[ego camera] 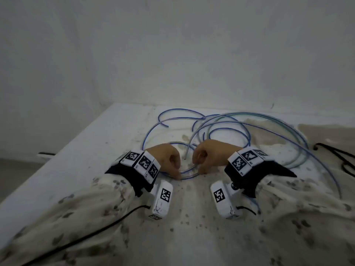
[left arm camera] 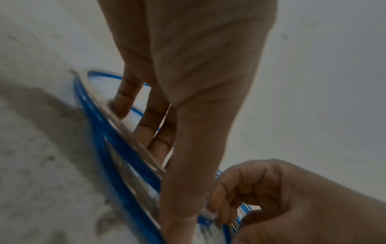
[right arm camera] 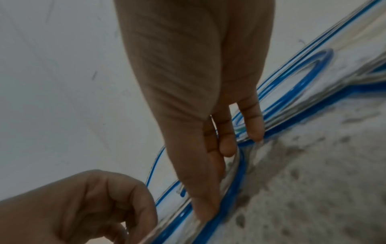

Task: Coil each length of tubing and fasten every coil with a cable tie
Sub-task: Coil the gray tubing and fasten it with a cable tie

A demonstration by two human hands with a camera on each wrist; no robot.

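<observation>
Clear tubing with a blue stripe [ego camera: 221, 129] sprawls in several loose loops over the back half of the table. My two hands meet at its near side. My left hand [ego camera: 175, 169] curls its fingers round a few gathered strands of tubing [left arm camera: 117, 148]. Just to the right, my right hand [ego camera: 200, 167] pinches the same bundle [right arm camera: 240, 173] with thumb and fingers. In the left wrist view the right hand [left arm camera: 261, 198] shows at the lower right. In the right wrist view the left hand [right arm camera: 104, 206] shows at the lower left. One cut tube end [ego camera: 185, 158] pokes up between the hands.
The table [ego camera: 115, 135] is covered with a stained whitish cloth and stands against a white wall. Its left edge runs diagonally near my left arm. Thin black strands [ego camera: 338, 156] lie at the right edge. A black cord [ego camera: 96, 231] trails along my left sleeve.
</observation>
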